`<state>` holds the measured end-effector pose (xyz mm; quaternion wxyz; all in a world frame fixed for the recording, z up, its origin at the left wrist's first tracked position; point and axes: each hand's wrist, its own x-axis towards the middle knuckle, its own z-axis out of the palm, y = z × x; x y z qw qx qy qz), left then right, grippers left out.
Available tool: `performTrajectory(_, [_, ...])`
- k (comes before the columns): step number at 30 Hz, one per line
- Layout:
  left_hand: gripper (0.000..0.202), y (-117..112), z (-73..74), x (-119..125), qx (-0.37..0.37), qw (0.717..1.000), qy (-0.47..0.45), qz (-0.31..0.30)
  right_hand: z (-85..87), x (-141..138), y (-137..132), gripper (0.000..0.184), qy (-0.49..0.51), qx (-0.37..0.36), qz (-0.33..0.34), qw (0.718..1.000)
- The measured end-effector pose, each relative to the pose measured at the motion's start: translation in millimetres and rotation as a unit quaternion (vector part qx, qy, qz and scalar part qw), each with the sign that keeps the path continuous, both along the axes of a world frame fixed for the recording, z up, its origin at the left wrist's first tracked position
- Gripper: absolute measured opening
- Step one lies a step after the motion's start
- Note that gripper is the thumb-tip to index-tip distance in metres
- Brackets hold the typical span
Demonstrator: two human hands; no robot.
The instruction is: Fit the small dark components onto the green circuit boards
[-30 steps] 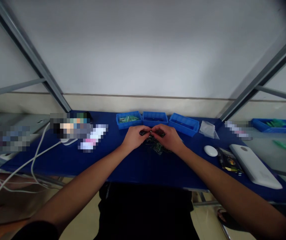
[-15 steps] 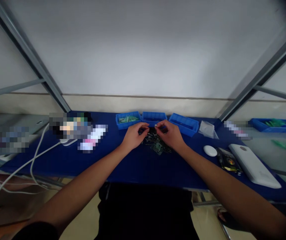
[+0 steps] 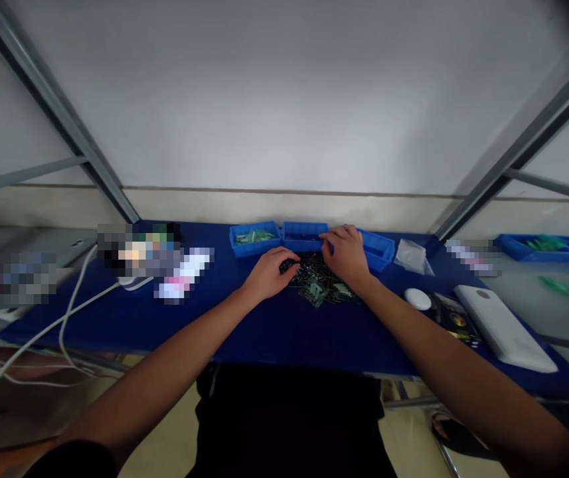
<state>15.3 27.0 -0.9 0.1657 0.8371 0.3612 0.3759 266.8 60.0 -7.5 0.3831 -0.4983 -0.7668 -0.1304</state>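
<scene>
A loose pile of small dark metal pieces and green flat pieces [image 3: 314, 291] lies on the blue table top, too small to name. At its left edge, my left hand [image 3: 270, 273] is curled, with thumb and forefinger tips close together; whatever they may hold is too small to make out. My right hand [image 3: 348, 257] reaches over the right side of the middle blue bin [image 3: 306, 228], fingers apart and forefinger at its rim. Behind my left hand stands a blue bin [image 3: 244, 250] with green and pale pieces. Another blue bin [image 3: 381, 254] is partly hidden by my right hand.
To the right lie a clear plastic bag [image 3: 412, 257], a round white case [image 3: 417, 299], a black packet [image 3: 456, 315] and a long white device [image 3: 506, 328]. White cables [image 3: 72, 312] cross the left side. Metal frame posts [image 3: 518, 156] flank the table.
My right hand has moved up and to the right, from the pile to the bins, and its fingers have spread. My left hand has shifted slightly down and now sits lower by the pile.
</scene>
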Motion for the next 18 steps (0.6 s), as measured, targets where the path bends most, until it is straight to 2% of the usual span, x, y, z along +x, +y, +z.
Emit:
performTrajectory(4, [0.015, 1.7, -3.0, 0.6, -0.003, 0.999, 0.027, -0.018, 0.9, -3.5, -6.8, 0.020, -0.008, 0.002, 0.011, 1.000])
performTrajectory(7, [0.012, 4.0, -6.5, 0.5, 0.005, 0.998, 0.044, -0.035, 1.5, -8.0, -16.2, 0.024, -0.026, 0.001, 0.044, 0.999])
performTrajectory(11, [0.011, 7.0, -8.5, -0.6, 0.010, 0.998, 0.054, -0.031, -1.1, -15.3, -28.6, 0.023, -0.067, -0.073, 0.113, 0.989])
performTrajectory(14, [0.013, 8.1, -7.6, -1.3, 0.004, 0.998, 0.054, -0.011, -2.3, -18.2, -31.8, 0.022, -0.080, -0.119, 0.116, 0.983])
performTrajectory(18, [0.015, 8.2, -6.8, -1.9, -0.001, 0.999, 0.055, -0.004, 0.8, -17.1, -30.1, 0.023, -0.087, -0.142, 0.132, 0.977])
